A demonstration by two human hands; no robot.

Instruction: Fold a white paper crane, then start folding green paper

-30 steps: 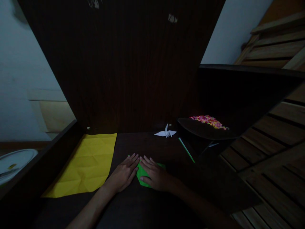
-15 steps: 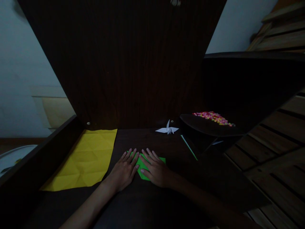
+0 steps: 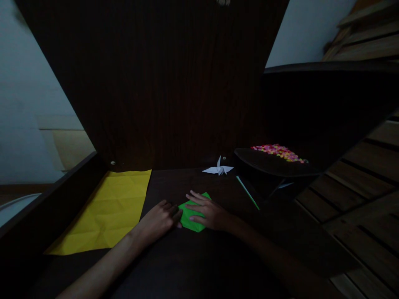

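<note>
A folded piece of green paper (image 3: pixel 195 224) lies on the dark tabletop in front of me. My right hand (image 3: pixel 209 211) rests flat across its upper right part, fingers stretched out and slightly apart. At the paper's left edge, my left hand (image 3: pixel 164 217) has its fingers curled in and its thumb close to them, gripping that edge. The curled fingers hide the paper's left corner. Beyond both hands, a white paper crane (image 3: pixel 218 169) stands near the back panel.
Creased yellow paper (image 3: pixel 115 209) covers the left of the tabletop, beside a raised side board (image 3: pixel 52 194). On the right lies a thin green-and-white strip (image 3: pixel 247 193). A dark curved shelf (image 3: pixel 249 160) holds a pile of small colourful pieces (image 3: pixel 279 152).
The green paper has turned, and its corner now points up beyond my right hand. My left hand has gone from flat to curled at the edge. My right hand has shifted slightly right and up.
</note>
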